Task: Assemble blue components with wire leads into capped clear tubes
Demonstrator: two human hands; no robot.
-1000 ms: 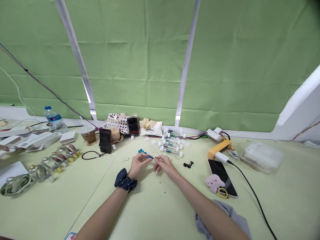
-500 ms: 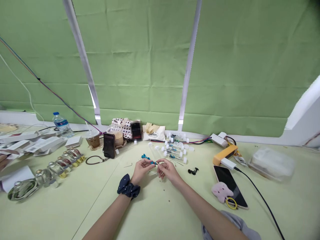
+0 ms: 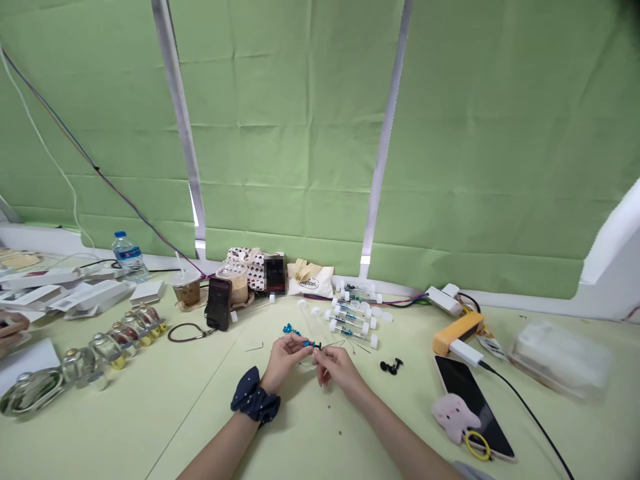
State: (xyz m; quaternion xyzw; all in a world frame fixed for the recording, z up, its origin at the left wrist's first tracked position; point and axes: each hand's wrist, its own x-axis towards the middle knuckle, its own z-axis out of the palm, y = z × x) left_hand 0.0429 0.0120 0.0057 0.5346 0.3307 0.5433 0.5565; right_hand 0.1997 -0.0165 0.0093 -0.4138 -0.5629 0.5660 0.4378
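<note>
My left hand (image 3: 284, 357), with a dark scrunchie (image 3: 254, 403) on its wrist, and my right hand (image 3: 336, 365) meet over the pale green table (image 3: 150, 413). Both pinch a small blue part (image 3: 309, 343) on a thin wire between their fingertips. More small blue parts (image 3: 291, 329) lie just beyond my left hand. Several clear tubes with white caps (image 3: 351, 319) lie a little farther back, to the right. Two small black pieces (image 3: 391, 365) rest on the table right of my right hand.
A phone (image 3: 473, 405) with a pink charm (image 3: 454, 417) and a charging cable lies at the right, near an orange box (image 3: 457, 332) and a clear container (image 3: 560, 355). Glass jars (image 3: 90, 350), white boxes, a water bottle (image 3: 129, 256), a standing phone (image 3: 219, 303) and bags sit left and back.
The view has tilted and shifted, so everything sits lower and more rightward in frame. My hands stay together on the small blue part, fingers adjusting slightly.
</note>
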